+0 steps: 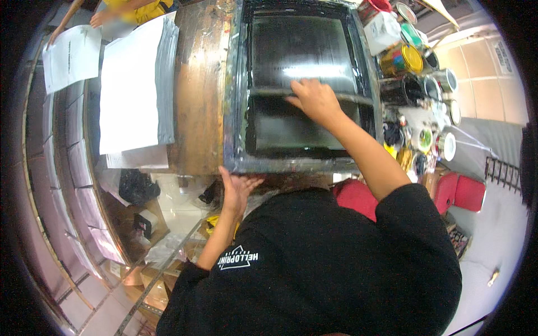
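Note:
A dark screen-printing frame (297, 164) lies on the wooden table, its mesh glossy with black ink. Across the mesh runs a long squeegee (266, 91), with my right hand (316, 102) closed over its middle. The squeegee's lower edge is hidden. At the frame's near left corner is my left hand (239, 189), fingers spread and holding nothing. Its thumb points up close to the frame's edge; whether it touches I cannot tell.
Left of the frame, a thick stack of white paper (130, 84) sits on the wooden table (199, 84). Another person's hand (102, 19) is near a printed sheet (72, 59) at far left. Paint cans (404, 59) crowd the right side; a red chair (469, 193) stands beyond.

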Action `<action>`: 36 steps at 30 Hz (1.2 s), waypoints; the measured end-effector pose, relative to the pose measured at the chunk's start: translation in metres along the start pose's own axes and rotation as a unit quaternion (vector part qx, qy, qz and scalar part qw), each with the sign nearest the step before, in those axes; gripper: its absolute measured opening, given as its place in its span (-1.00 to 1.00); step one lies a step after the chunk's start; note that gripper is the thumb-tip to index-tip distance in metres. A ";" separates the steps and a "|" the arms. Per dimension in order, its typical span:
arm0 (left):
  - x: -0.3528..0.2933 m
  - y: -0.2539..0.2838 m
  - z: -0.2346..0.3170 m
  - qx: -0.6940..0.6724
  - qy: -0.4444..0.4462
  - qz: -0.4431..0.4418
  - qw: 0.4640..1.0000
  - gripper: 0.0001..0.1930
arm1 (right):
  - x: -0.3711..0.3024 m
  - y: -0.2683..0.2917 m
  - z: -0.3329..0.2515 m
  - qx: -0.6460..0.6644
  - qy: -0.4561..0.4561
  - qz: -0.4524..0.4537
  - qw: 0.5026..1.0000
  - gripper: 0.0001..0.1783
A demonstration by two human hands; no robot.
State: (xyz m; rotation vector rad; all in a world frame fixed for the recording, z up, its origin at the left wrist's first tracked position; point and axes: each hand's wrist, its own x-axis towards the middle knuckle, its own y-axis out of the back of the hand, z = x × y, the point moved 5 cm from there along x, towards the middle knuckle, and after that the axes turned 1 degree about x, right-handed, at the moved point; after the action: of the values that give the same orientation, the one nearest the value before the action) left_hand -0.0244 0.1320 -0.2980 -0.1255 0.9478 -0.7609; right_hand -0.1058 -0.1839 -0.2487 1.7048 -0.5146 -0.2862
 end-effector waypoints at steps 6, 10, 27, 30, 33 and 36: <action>-0.050 -0.059 0.100 -0.084 -0.102 -0.287 0.949 0.11 | -0.068 0.165 -0.089 -0.004 0.029 0.004 1.000 -0.53; -0.068 -0.120 0.179 -0.043 -0.240 -0.417 0.875 0.10 | -0.029 0.257 -0.098 -0.089 0.051 0.218 0.971 -0.62; 0.076 -0.049 -0.048 0.822 -0.283 0.007 0.494 0.24 | 0.052 0.325 -0.072 -0.029 0.013 0.292 0.956 -0.52; 0.076 -0.055 -0.042 0.831 -0.266 -0.013 0.489 0.26 | 0.061 0.337 -0.060 -0.040 0.027 0.291 0.955 -0.53; 0.075 -0.061 -0.029 0.852 -0.209 -0.038 0.478 0.27 | 0.069 0.345 -0.047 -0.041 0.040 0.295 0.954 -0.54; 0.076 -0.071 -0.013 0.859 -0.163 -0.051 0.482 0.24 | 0.074 0.351 -0.041 -0.052 0.053 0.300 0.951 -0.55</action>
State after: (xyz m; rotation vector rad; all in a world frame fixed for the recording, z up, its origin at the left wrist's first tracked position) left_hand -0.0461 0.0345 -0.3288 1.4379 -0.5546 -1.4201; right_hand -0.0848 -0.2303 0.1084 1.3751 -0.8898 0.2151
